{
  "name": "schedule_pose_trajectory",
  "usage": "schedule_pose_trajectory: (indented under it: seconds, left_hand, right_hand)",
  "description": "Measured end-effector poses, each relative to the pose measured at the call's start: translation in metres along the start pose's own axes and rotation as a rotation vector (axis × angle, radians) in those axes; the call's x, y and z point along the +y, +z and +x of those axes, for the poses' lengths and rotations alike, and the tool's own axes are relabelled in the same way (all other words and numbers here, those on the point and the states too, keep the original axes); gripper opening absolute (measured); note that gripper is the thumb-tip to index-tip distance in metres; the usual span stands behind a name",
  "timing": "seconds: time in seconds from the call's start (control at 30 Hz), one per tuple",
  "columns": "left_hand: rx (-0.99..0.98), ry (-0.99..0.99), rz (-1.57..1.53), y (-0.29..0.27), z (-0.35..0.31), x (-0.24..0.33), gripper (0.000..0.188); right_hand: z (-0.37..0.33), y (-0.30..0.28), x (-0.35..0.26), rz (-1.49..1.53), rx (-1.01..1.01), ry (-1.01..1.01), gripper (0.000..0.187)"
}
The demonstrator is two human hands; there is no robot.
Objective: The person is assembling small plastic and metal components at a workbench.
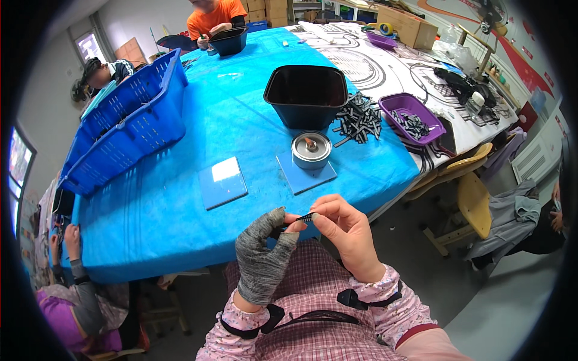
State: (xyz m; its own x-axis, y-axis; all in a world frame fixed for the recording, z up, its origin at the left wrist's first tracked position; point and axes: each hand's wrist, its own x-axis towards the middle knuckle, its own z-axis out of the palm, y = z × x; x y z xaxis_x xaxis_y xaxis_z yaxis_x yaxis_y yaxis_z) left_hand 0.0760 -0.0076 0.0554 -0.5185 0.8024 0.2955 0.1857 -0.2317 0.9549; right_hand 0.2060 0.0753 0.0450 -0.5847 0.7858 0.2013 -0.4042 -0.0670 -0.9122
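Between my two hands, above the near table edge, is a small black ribbed strip (306, 217). My left hand (263, 256), in a grey fingerless glove, pinches its left end. Bare fingertips of my right hand (346, 234) close on the other end. Just beyond them a round metal tin (311, 157) with a brownish spot on top stands on a blue tile (299, 183). To its left lies a second blue tile (211, 196), catching a bright reflection. Behind the tin is a deep black tub (298, 111), beside a pile of small grey-and-black pieces (359, 117).
A purple basket (436, 136) holds more grey pieces at the right. Large blue crates (141, 129) line the table's left side. Across the blue-covered table a person in orange (217, 19) works by another black tub (229, 43). Someone's hands (72, 240) rest at the left edge.
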Motion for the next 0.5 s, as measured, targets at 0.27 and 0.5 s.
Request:
schedule_pose_trajectory:
  seconds: [0.27,0.5]
  left_hand:
    - [-0.026,-0.100,-0.068,-0.0018,-0.0038,0.0002,0.026]
    - [-0.066,-0.165,-0.014,-0.0054,-0.0005,0.0063,0.021]
  right_hand:
    - [-0.0016,-0.0007,0.0045,-0.012,0.013,-0.011,0.009]
    - [0.0007,0.0013,0.0056,-0.108,0.029,-0.099,0.012]
